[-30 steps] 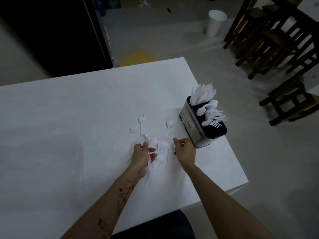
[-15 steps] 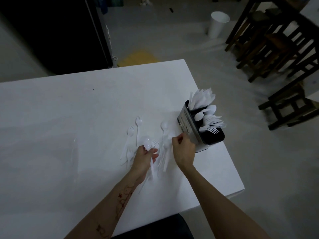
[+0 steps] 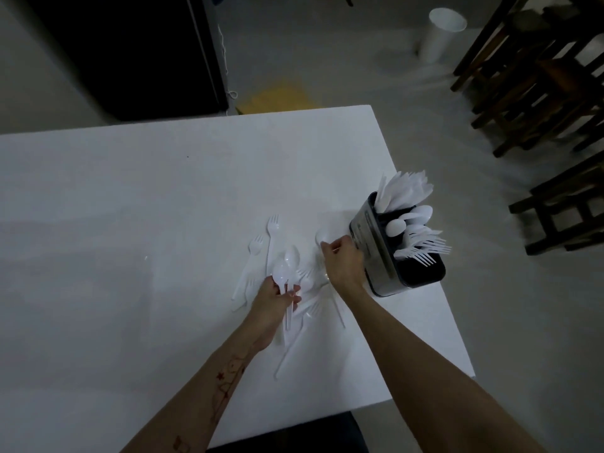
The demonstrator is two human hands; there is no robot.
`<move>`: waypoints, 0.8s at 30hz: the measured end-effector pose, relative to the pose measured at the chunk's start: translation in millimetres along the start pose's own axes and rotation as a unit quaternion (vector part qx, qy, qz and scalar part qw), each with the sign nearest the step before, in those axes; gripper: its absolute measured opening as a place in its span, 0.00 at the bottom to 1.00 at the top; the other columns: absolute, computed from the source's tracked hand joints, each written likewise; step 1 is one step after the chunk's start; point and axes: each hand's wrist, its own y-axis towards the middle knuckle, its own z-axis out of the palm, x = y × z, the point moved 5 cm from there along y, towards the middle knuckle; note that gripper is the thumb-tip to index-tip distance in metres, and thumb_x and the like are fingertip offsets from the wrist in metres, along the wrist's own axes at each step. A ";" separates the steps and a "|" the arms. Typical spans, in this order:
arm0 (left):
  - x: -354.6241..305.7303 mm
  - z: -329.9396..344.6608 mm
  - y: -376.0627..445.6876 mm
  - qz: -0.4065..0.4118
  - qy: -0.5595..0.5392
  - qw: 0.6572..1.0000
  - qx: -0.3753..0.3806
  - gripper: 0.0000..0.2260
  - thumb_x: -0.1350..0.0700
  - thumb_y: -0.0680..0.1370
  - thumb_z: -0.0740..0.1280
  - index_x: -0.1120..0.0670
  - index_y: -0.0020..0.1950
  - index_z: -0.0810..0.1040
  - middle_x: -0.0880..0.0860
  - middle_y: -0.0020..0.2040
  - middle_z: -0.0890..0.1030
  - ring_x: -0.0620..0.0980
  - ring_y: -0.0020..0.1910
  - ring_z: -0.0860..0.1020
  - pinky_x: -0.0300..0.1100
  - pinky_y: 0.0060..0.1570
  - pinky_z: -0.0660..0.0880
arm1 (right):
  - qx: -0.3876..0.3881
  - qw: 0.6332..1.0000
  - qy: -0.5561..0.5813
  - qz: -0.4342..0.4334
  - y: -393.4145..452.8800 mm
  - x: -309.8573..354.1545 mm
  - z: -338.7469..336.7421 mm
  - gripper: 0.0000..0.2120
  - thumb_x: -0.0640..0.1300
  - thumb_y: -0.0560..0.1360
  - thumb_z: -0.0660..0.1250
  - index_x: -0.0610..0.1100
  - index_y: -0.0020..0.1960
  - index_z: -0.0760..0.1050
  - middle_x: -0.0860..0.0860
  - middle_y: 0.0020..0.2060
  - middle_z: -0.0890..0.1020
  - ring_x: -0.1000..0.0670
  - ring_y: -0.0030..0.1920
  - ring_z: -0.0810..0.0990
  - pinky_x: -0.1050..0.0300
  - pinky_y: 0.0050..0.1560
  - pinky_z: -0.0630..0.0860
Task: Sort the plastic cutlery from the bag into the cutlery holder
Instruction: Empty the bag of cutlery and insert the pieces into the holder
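On the white desk (image 3: 130, 223) a loose heap of white plastic cutlery (image 3: 307, 289) lies between the two hands, forks and spoons overlapping. The left hand (image 3: 273, 300) has its fingers (image 3: 294, 294) curled round the handles of two spoons (image 3: 286, 266), whose bowls stand up above the knuckles. The right hand (image 3: 343, 263) reaches over the heap toward another spoon (image 3: 322, 237) lying just beside the holder; its fingers are bent at that spoon's bowl, but whether they actually pinch it cannot be told. Two forks (image 3: 266, 237) lie flat at the far left of the heap, tines pointing away from the person. The holder (image 3: 376, 256), a dark box with a metal side, stands near the desk's right edge, touching or nearly touching the right hand. It is split into compartments: knives (image 3: 403, 191) at the far end, spoons in the middle, forks at the near end, all leaning out to the right. On the floor beyond the desk are a white bin (image 3: 441, 34) and dark wooden chairs (image 3: 539, 86).
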 end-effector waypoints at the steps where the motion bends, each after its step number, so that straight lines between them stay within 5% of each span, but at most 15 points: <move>1: -0.2 -2.2 -0.3 -0.004 -0.007 1.000 0.001 0.09 0.64 0.79 0.63 0.58 0.59 0.72 0.56 0.53 0.79 0.52 0.47 0.79 0.43 0.48 0.77 | 0.003 1.000 -0.023 -0.001 5.6 2.7 1.2 0.16 0.54 0.78 0.66 0.40 0.53 0.75 0.44 0.48 0.82 0.43 0.48 0.81 0.52 0.45 0.77; 7: 0.5 -16.1 -2.0 0.007 -0.055 0.998 -0.012 0.10 0.59 0.79 0.65 0.57 0.60 0.72 0.56 0.50 0.79 0.51 0.44 0.80 0.41 0.41 0.77 | 0.043 0.996 -0.081 -0.002 24.0 5.1 11.1 0.21 0.55 0.75 0.67 0.36 0.51 0.78 0.41 0.46 0.83 0.41 0.46 0.83 0.51 0.43 0.81; 13: -4.9 -24.4 -5.9 0.028 -0.047 0.998 -0.032 0.06 0.63 0.79 0.64 0.53 0.47 0.79 0.56 0.51 0.83 0.54 0.45 0.82 0.48 0.48 0.78 | 0.024 0.997 -0.069 -0.027 20.0 0.4 0.1 0.12 0.45 0.78 0.64 0.35 0.50 0.79 0.40 0.45 0.84 0.41 0.46 0.83 0.53 0.42 0.78; 19: 1.1 -31.5 -10.0 0.007 -0.057 0.997 -0.047 0.08 0.61 0.79 0.65 0.56 0.57 0.74 0.55 0.49 0.80 0.50 0.40 0.80 0.40 0.40 0.79 | 0.045 0.993 -0.101 -0.050 15.7 -1.9 9.2 0.23 0.61 0.73 0.69 0.40 0.48 0.76 0.45 0.41 0.82 0.44 0.42 0.82 0.49 0.42 0.81; 24: 9.9 -35.6 -9.3 -0.002 -0.003 0.999 -0.052 0.07 0.57 0.81 0.61 0.59 0.57 0.71 0.54 0.47 0.79 0.49 0.40 0.77 0.41 0.43 0.75 | 0.041 0.993 -0.113 -0.001 17.6 1.8 12.0 0.19 0.55 0.74 0.68 0.38 0.52 0.78 0.42 0.47 0.84 0.42 0.46 0.83 0.56 0.40 0.77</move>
